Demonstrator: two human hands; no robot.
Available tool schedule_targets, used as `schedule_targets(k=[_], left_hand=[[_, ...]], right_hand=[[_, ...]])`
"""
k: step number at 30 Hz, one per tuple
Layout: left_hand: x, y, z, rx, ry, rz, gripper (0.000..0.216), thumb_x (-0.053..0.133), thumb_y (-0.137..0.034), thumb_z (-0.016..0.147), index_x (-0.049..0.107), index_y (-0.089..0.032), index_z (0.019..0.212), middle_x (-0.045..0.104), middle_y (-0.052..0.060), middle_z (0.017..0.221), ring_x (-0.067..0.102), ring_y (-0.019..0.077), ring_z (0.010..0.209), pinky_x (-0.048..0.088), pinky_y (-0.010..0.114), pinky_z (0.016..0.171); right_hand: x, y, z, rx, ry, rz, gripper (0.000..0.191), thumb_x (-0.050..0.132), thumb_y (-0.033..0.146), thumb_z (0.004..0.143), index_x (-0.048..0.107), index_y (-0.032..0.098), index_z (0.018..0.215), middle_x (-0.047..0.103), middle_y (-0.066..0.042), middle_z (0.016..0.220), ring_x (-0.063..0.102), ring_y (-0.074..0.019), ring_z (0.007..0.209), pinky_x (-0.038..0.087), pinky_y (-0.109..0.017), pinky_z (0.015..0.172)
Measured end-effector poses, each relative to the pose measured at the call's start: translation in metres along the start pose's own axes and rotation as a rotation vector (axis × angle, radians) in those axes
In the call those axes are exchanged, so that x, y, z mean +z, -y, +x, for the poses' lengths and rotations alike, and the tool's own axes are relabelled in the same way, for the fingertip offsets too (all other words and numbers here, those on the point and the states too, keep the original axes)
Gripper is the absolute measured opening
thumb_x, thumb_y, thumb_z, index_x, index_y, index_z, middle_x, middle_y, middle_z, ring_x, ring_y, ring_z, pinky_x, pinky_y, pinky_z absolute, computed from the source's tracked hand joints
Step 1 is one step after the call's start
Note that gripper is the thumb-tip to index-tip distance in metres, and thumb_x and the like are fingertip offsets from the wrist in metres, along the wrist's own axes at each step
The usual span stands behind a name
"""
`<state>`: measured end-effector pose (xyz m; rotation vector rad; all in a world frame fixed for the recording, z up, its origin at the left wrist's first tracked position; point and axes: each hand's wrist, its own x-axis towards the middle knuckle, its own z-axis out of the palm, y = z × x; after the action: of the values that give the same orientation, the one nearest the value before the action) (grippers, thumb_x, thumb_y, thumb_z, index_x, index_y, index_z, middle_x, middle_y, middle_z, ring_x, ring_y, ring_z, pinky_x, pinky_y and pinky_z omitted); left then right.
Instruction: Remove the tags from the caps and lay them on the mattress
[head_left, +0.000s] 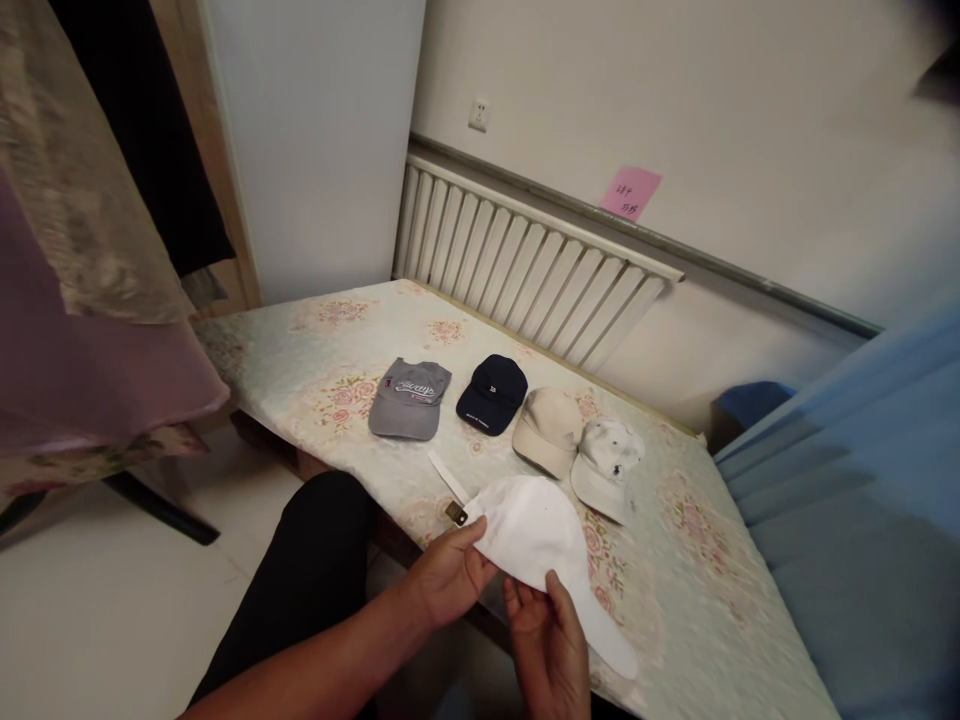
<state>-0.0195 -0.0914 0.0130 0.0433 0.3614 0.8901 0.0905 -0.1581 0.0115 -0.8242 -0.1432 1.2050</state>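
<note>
Soft, dimmish indoor lt w/ wide-angle stretch at edges, top-R corner dark & blurry.

By the flowered surface's (705, 640) near edge, the left hand (452, 573) pinches, forearm (345, 645) bare; the right hand (550, 640) curls, thumb (556, 588) up.

White cap (536, 525) in left hand (452, 568) and right hand (551, 640)

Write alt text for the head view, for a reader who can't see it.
A person's left hand and right hand hold a white cap, its strap sticking out, over the edge of a flowered cloth. Beyond it lie a gray cap, a navy cap, a beige cap and an off-white cap, left to right. A radiator lines the wall behind.
</note>
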Motion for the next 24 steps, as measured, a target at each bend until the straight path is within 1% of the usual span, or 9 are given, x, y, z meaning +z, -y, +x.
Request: schedule_targets(k=[4,8,12,15,19,24], left_hand=[[0.001,-0.002,-0.002,0.007,-0.005,-0.005,0.041,0.055,-0.011,0.087,0.048,-0.007,0.127,0.071,0.011,0.102,0.066,0.0193,0.097,0.045,0.031,0.095],[0.004,-0.005,-0.004,0.015,0.005,-0.005,0.038,0.054,-0.008,0.086,0.050,-0.006,0.124,0.071,0.011,0.103,0.067,0.0185,0.096,0.046,0.030,0.094],[0.004,-0.009,-0.004,0.020,0.013,0.033,0.036,0.054,-0.006,0.085,0.052,-0.005,0.120,0.072,0.011,0.102,0.067,0.0191,0.096,0.046,0.031,0.094],[0.001,-0.009,-0.003,0.025,0.033,0.057,0.038,0.054,-0.006,0.083,0.052,-0.006,0.121,0.071,0.011,0.103,0.066,0.0205,0.099,0.045,0.031,0.095],[-0.005,-0.005,0.000,0.013,0.044,0.054,0.041,0.056,-0.006,0.082,0.051,-0.007,0.123,0.072,0.011,0.102,0.067,0.0199,0.097,0.045,0.031,0.095],[-0.009,-0.001,0.002,0.008,0.026,0.058,0.040,0.056,-0.005,0.082,0.052,-0.008,0.122,0.072,0.011,0.102,0.067,0.0198,0.095,0.045,0.031,0.094]], right_hand=[[0.002,0.004,0.000,-0.006,-0.003,0.025,0.053,0.065,0.028,0.077,0.049,0.031,0.128,0.067,-0.003,0.116,0.064,-0.0179,0.098,0.053,-0.033,0.077],[0.008,0.010,0.000,-0.023,0.013,0.057,0.052,0.064,0.022,0.078,0.050,0.031,0.127,0.069,-0.001,0.112,0.065,-0.0154,0.097,0.053,-0.031,0.079],[0.017,0.016,0.002,-0.059,0.030,0.047,0.054,0.062,0.019,0.078,0.049,0.031,0.129,0.068,0.000,0.114,0.064,-0.0153,0.100,0.053,-0.031,0.082],[0.022,0.020,0.006,-0.092,0.040,0.042,0.055,0.061,0.018,0.078,0.048,0.031,0.130,0.067,0.000,0.116,0.063,-0.0152,0.103,0.053,-0.031,0.085],[0.021,0.019,0.009,-0.089,0.013,0.044,0.055,0.061,0.019,0.078,0.047,0.029,0.131,0.067,-0.001,0.116,0.064,-0.0152,0.102,0.053,-0.030,0.085],[0.016,0.015,0.010,-0.083,-0.009,0.065,0.057,0.063,0.019,0.077,0.047,0.030,0.131,0.067,-0.001,0.116,0.064,-0.0155,0.102,0.054,-0.030,0.083]])
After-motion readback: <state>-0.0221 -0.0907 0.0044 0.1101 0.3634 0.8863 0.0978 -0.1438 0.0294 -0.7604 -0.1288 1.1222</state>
